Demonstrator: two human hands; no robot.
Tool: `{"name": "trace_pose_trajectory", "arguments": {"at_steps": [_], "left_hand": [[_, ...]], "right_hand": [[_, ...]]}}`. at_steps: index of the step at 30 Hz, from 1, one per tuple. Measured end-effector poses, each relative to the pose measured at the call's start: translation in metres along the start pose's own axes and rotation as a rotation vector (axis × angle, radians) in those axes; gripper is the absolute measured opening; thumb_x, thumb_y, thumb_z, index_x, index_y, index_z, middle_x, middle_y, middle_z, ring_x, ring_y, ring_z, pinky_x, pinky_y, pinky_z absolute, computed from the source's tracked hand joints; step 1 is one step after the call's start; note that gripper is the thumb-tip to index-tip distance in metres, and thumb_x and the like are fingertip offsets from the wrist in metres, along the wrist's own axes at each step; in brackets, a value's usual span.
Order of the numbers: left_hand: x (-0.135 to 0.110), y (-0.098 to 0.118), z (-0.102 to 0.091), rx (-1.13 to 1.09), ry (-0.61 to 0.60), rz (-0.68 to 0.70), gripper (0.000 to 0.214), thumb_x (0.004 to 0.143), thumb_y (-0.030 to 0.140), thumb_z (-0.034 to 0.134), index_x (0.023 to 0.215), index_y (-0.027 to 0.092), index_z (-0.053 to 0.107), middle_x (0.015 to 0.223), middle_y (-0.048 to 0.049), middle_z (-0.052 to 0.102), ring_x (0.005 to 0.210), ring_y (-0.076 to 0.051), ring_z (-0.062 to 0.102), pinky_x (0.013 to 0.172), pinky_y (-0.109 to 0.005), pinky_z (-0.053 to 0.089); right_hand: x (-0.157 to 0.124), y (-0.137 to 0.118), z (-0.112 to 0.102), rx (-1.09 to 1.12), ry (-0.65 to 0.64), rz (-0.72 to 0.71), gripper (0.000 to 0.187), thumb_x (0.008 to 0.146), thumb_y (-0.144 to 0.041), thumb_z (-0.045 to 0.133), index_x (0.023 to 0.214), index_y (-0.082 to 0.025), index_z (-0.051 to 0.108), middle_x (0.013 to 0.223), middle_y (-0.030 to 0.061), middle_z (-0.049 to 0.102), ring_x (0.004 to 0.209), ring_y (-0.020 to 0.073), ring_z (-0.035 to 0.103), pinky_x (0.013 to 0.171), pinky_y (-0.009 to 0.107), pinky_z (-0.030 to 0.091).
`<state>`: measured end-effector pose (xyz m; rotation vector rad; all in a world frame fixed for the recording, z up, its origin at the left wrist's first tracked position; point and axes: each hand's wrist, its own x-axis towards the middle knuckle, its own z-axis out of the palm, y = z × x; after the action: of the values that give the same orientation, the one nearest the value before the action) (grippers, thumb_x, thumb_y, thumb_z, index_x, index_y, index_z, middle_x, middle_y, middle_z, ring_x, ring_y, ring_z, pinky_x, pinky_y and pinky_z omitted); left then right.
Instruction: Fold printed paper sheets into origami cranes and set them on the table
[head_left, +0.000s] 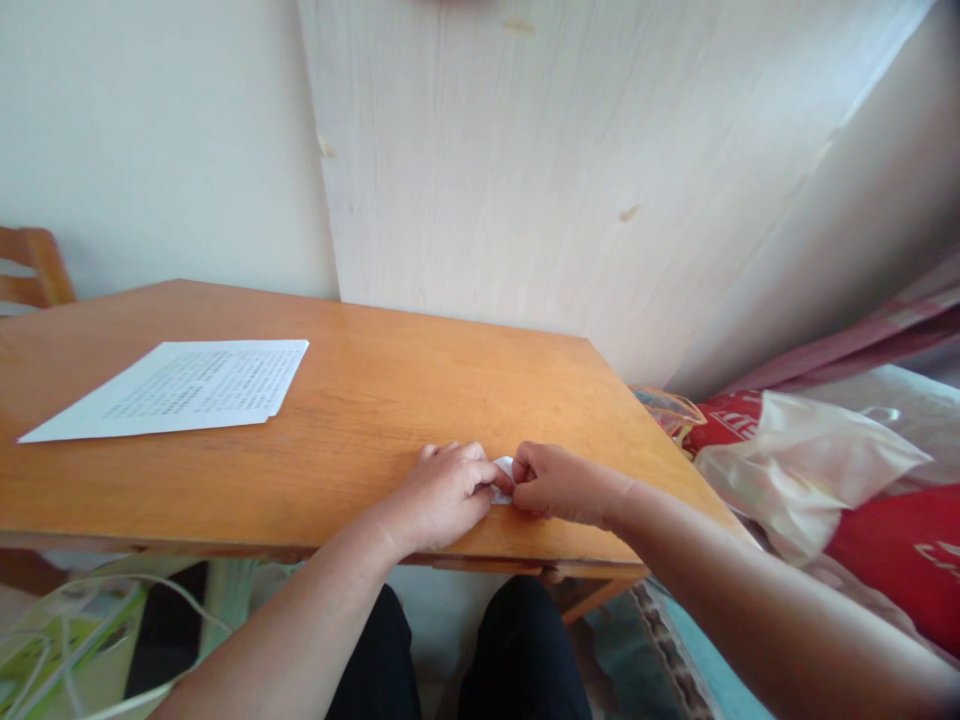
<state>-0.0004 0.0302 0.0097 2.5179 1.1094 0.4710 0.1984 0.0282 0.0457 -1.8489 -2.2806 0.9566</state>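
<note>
A small white piece of paper [502, 481], apparently folded, lies on the wooden table [420, 380] near its front edge. My left hand [448, 495] rests on the tabletop, its thumb and index finger closed on the paper's left side. From the right, my right hand [559, 485] is curled, with thumb and fingers pinched at the paper's other side. Both hands cover much of the paper, so its full shape is hidden.
A stack of printed sheets [202, 385] lies on the table's left part. Beyond the right edge are a whitish plastic bag [802, 460] and red bags [907, 560]. A chair back [37, 265] shows at far left. Cables [75, 630] and items sit below left.
</note>
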Motion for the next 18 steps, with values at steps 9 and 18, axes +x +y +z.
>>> {"name": "trace_pose_trajectory", "arguments": {"at_steps": [9, 18], "left_hand": [[0.0, -0.004, 0.001, 0.004, 0.014, 0.013, 0.027, 0.092, 0.022, 0.051, 0.107, 0.033, 0.071, 0.1, -0.001, 0.067, 0.098, -0.022, 0.062, 0.082, -0.035, 0.042], [0.003, -0.011, 0.002, -0.105, 0.039, -0.013, 0.024, 0.09, 0.026, 0.054, 0.109, 0.029, 0.067, 0.107, -0.0023, 0.072, 0.099, -0.023, 0.066, 0.085, -0.036, 0.047]], "right_hand": [[0.01, 0.002, 0.002, 0.031, -0.119, -0.002, 0.006, 0.07, -0.019, 0.058, 0.065, -0.018, 0.055, 0.059, -0.0003, 0.056, 0.054, 0.0125, 0.05, 0.049, 0.024, 0.036], [0.009, 0.001, 0.0, 0.092, -0.134, 0.057, 0.012, 0.072, -0.023, 0.062, 0.081, -0.02, 0.054, 0.068, 0.0013, 0.062, 0.059, 0.0153, 0.058, 0.052, 0.024, 0.043]]}}
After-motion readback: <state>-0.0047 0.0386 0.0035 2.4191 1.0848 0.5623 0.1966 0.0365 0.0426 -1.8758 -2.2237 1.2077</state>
